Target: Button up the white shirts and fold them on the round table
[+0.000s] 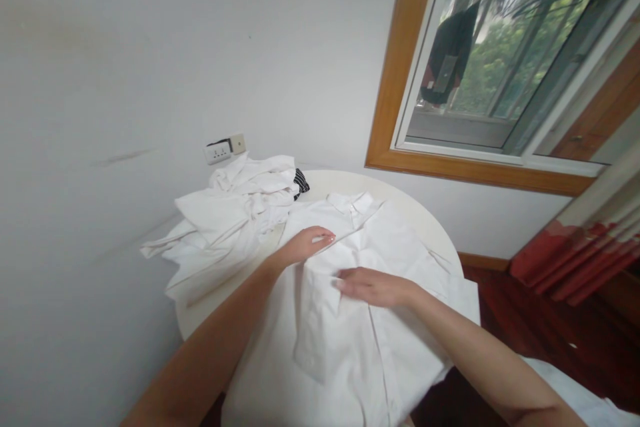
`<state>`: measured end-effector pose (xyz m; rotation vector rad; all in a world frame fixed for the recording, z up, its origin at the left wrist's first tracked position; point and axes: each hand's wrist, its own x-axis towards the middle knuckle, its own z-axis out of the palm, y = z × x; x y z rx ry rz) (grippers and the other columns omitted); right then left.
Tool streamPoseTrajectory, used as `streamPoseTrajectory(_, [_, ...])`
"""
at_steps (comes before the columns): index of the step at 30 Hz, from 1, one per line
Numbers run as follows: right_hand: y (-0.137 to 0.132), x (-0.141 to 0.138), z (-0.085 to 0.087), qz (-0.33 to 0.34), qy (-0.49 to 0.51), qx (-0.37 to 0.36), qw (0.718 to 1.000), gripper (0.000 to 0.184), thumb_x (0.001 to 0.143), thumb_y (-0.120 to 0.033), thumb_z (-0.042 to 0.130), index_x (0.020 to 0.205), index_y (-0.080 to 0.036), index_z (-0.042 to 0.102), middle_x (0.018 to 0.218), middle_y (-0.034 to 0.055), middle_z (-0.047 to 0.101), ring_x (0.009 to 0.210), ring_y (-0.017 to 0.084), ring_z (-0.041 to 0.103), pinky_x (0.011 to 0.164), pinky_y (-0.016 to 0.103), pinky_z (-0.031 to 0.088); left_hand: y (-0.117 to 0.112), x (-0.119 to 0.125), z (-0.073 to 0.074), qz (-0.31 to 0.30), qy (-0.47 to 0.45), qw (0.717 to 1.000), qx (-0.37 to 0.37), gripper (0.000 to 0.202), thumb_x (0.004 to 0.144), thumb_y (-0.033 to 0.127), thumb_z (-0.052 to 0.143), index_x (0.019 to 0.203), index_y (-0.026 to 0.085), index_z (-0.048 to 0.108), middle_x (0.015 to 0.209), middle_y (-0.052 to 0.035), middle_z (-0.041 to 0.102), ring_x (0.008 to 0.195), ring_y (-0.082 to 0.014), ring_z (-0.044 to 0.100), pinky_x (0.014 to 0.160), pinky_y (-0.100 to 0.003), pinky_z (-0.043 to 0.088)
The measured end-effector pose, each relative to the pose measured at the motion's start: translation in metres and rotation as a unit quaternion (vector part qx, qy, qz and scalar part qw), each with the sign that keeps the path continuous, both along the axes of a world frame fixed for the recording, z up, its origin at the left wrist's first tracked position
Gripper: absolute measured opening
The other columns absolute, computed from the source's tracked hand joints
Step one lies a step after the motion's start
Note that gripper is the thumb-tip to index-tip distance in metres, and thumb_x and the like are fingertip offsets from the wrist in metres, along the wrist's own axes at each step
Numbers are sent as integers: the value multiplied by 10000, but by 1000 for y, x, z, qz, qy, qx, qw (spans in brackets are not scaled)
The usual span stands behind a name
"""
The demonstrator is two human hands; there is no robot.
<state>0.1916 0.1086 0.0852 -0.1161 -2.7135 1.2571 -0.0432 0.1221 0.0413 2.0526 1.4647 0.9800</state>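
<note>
A white collared shirt (333, 320) is spread over a round white table (430, 213), its collar toward the wall and its lower part hanging over the near edge. My left hand (303, 247) pinches the shirt's front edge below the collar, thumb and fingertips close together. Lower and to the right, my right hand (375, 285) has its fingers and thumb closed on a raised fold of the shirt front. The right fingertips are slightly blurred. Cloth around both hands is bunched and lifted a little.
Crumpled white clothes (225, 213) are heaped at the table's left, with a black striped piece (301, 183) beside them. A wall socket (218, 152) sits behind the heap. A wood-framed window (400, 113) and a red-and-white curtain (560, 253) are on the right.
</note>
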Motion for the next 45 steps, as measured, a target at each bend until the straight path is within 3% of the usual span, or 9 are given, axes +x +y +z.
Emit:
streamPoseTrajectory(2, [28, 0, -7, -63, 23, 13, 998, 569, 977, -496, 214, 947, -186, 689, 1020, 47, 676, 931, 164, 598, 886, 283, 418, -1, -1, -4, -8, 41, 999, -9, 411, 843, 527, 502, 1031, 203, 670, 1083, -54, 678, 1036, -198, 599, 943, -310, 446])
streamPoseTrajectory(4, [67, 6, -16, -210, 32, 80, 974, 515, 970, -465, 273, 959, -171, 696, 1005, 66, 693, 934, 183, 612, 877, 287, 427, -1, -2, -8, -11, 73, 997, 5, 397, 826, 527, 536, 1035, 215, 666, 1093, -48, 670, 1053, -199, 584, 971, -317, 416])
streamPoseTrajectory(8, [145, 35, -36, -464, -65, 285, 836, 304, 899, -290, 454, 1050, -160, 683, 1126, 102, 657, 1092, 234, 549, 953, 316, 377, 2, -6, -15, -32, 112, 992, 52, 306, 816, 486, 581, 902, 208, 675, 1054, -49, 667, 1044, -193, 564, 968, -318, 394])
streamPoseTrajectory(11, [180, 57, -45, -574, -160, 318, 737, 322, 892, -273, 453, 1123, -174, 654, 1136, 121, 634, 1079, 255, 543, 886, 326, 417, 5, -8, -18, -44, 119, 990, 68, 251, 830, 436, 581, 796, 199, 657, 1011, -49, 664, 1016, -186, 561, 934, -310, 404])
streamPoseTrajectory(14, [198, 65, -50, -616, -200, 322, 691, 361, 908, -363, 436, 1154, -189, 634, 1142, 134, 609, 1076, 276, 528, 842, 345, 432, 6, -7, -18, -43, 121, 989, 74, 220, 834, 383, 582, 742, 191, 639, 995, -54, 654, 995, -183, 561, 920, -309, 409])
streamPoseTrajectory(20, [219, 50, -60, -627, -224, 352, 657, 421, 915, -471, 405, 1084, -165, 640, 1127, 164, 578, 1094, 291, 491, 860, 387, 395, 4, -7, -19, -40, 122, 989, 68, 198, 819, 358, 604, 719, 189, 625, 1017, -64, 626, 1028, -191, 543, 925, -316, 408])
streamPoseTrajectory(25, [233, 45, -69, -616, -230, 384, 649, 351, 940, -352, 372, 1097, -151, 613, 1104, 161, 581, 1052, 273, 517, 825, 373, 395, 6, -10, -23, -40, 126, 989, 66, 176, 807, 335, 621, 711, 188, 618, 1026, -61, 610, 1029, -190, 533, 928, -319, 396])
streamPoseTrajectory(35, [267, 73, -74, -642, -240, 385, 619, 372, 959, -305, 306, 1083, -97, 589, 1056, 181, 612, 1010, 280, 561, 808, 388, 410, 7, -7, -27, -21, 122, 989, 84, 136, 820, 307, 597, 747, 192, 601, 1014, -55, 597, 997, -185, 525, 917, -335, 400])
streamPoseTrajectory(45, [276, 72, -71, -639, -210, 378, 636, 473, 944, -458, 309, 1065, -122, 617, 1063, 176, 607, 1026, 301, 547, 820, 410, 411, 8, -5, -27, -5, 116, 991, 73, 144, 804, 298, 622, 722, 183, 592, 1007, -53, 588, 982, -180, 534, 922, -336, 390])
